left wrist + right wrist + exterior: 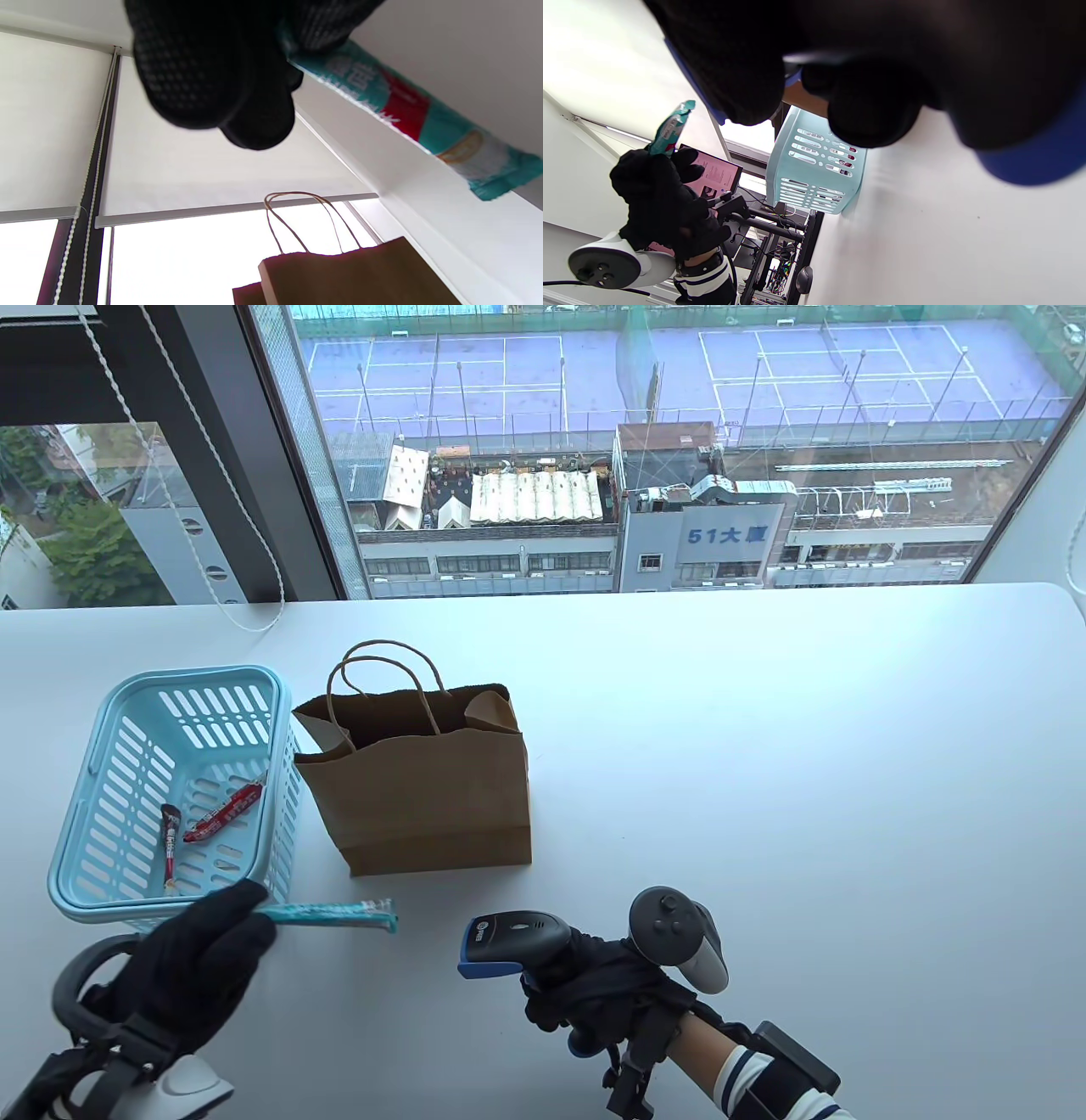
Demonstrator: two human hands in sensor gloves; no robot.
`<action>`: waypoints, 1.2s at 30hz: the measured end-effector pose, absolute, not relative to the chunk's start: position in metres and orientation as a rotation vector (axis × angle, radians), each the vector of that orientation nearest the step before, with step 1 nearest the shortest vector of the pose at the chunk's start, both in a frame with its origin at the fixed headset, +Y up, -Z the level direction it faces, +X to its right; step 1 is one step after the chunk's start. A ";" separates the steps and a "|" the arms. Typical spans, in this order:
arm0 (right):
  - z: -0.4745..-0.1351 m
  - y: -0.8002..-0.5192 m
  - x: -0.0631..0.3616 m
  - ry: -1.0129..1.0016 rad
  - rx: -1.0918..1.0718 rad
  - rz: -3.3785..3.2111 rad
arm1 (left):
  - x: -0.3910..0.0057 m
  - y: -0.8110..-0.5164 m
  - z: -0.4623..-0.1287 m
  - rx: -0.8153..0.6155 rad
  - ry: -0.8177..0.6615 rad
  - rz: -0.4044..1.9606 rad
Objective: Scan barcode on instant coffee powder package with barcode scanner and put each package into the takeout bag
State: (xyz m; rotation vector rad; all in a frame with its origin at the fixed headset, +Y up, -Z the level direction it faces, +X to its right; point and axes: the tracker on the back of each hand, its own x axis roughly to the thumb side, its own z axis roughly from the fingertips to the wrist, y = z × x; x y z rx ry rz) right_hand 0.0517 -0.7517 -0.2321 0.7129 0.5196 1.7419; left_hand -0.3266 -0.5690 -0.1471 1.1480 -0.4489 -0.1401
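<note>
The white table (764, 780) carries everything, with the window at its far edge. The brown takeout bag (420, 789) is stood upright a little left of centre, its mouth open and its handles raised, probably so that a package can be dropped in from above without a second hand. Just to its left, touching or nearly so, the light blue basket (110, 780) is set as the supply; two red packages (225, 812) are left lying on its floor, so the task is judged well short of done. At the near edge, right of centre, the barcode scanner (513, 940) is grasped by the clenched fingers of the right hand (607, 984), its blue-rimmed nose turned leftward. A teal instant coffee package (335, 913) is pinched at one end by the left hand (195, 963) and held out level toward the scanner, above the table in front of the bag, presumably so that the printed side can be read.
</note>
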 end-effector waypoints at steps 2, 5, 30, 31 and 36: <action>-0.232 -0.752 0.051 0.520 0.714 1.742 | -0.337 -0.546 -0.152 1.163 -0.354 -0.127; -0.232 -0.752 0.051 0.522 0.715 1.744 | -0.351 -0.501 -0.175 1.100 -0.196 -0.098; -0.233 -0.752 0.052 0.526 0.726 1.755 | -0.281 -0.509 -0.344 0.320 -0.189 -0.002; -0.233 -0.752 0.052 0.526 0.726 1.755 | -0.281 -0.511 -0.346 0.291 -0.205 0.017; -0.233 -0.752 0.052 0.526 0.726 1.756 | -0.285 -0.517 -0.350 0.248 -0.219 0.073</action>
